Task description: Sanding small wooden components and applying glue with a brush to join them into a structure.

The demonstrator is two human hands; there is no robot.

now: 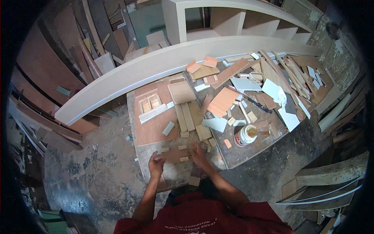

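Observation:
A small brown board (pixel 172 155) lies at the near edge of the workbench between my hands. Several short pale wood blocks (pixel 182 147) sit on and around it. My left hand (pixel 156 166) is beside the board's left end, its fingers curved and apart, with nothing visible in them. At the right end is my right hand (pixel 198 155), fingers bent and drawn together; whatever they pinch is hidden. Just beyond the board, pale wood strips (pixel 184 117) and a white-faced offcut (pixel 168 128) rest on the bench.
An open white tub (pixel 243 137) with something yellowish inside stands to the right. Wood offcuts, white pieces and an orange-brown panel (pixel 223 102) crowd the bench. A long pale board (pixel 144 67) and a shelf cabinet (pixel 175 21) stand behind. A small compartmented wooden frame (pixel 150 106) lies at left.

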